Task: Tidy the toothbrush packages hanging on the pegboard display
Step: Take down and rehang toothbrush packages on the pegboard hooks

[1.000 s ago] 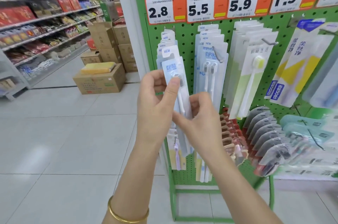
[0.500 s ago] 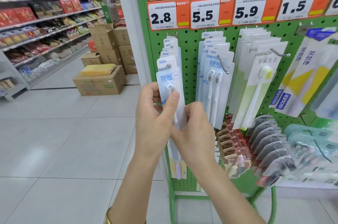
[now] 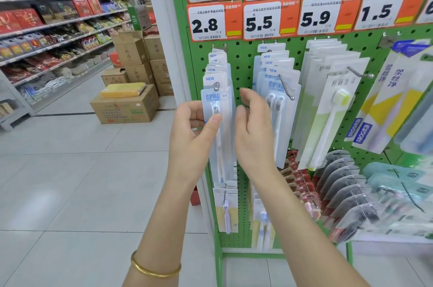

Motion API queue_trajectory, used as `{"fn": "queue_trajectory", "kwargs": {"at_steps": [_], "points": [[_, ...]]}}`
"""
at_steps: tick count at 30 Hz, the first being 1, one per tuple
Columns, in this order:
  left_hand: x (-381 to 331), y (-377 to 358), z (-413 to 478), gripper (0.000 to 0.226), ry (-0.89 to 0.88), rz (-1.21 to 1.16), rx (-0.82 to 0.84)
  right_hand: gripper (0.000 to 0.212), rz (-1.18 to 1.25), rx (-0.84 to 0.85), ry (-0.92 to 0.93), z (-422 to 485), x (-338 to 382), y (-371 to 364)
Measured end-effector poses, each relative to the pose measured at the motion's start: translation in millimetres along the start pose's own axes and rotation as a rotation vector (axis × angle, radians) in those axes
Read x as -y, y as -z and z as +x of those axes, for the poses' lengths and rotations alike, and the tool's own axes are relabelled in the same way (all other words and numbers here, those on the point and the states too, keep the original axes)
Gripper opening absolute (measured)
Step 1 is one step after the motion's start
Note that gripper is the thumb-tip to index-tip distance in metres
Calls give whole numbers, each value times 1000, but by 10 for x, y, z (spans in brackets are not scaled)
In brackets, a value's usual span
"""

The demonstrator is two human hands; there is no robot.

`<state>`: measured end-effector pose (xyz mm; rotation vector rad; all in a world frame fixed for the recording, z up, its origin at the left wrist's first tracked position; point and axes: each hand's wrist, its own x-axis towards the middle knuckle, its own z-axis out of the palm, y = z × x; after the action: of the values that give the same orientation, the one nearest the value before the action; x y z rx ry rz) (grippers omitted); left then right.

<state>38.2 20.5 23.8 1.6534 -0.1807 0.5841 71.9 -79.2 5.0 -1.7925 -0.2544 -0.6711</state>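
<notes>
Cardboard boxes (image 3: pixel 126 103) are stacked on the floor way off to the left, nothing to do with the job. Moving right, the left hand (image 3: pixel 194 136) pinches the front toothbrush package (image 3: pixel 219 103) near its top, with the thumb across the clear front and the fingers behind the left edge. That pack hangs from a metal hook (image 3: pixel 216 86) in the leftmost column of the green pegboard (image 3: pixel 241 68). Its long axis runs pretty much up and down, and there's a row of matching packs behind it. So the left hand is the one on it. The right hand (image 3: pixel 255 132) sits just beside the pack's right edge, fingers loosely curled, gripping nothing, and it doesn't look to be touching. The pack looks like thin glossy blister plastic over a white-and-blue card. It's flat and probably bendy, so I'd guess it swings on the hook if nudged sideways. Next column over are the twin-brush packs (image 3: pixel 281 122), fanned a bit unevenly.
</notes>
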Motion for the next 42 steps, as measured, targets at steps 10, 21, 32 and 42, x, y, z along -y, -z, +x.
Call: {"fn": "queue_trajectory", "kwargs": {"at_steps": [10, 21, 32, 42], "points": [[47, -5, 61, 24, 39, -9, -28, 30, 173, -79, -161, 566, -17, -243], [31, 43, 68, 18, 47, 21, 2, 6, 113, -98, -157, 602, -64, -276], [49, 86, 84, 16, 46, 29, 24, 6, -13, -207, -34, 495, 48, -217], [50, 57, 60, 19, 79, 3, 18, 18, -303, -155, -14, 107, -22, -146]]}}
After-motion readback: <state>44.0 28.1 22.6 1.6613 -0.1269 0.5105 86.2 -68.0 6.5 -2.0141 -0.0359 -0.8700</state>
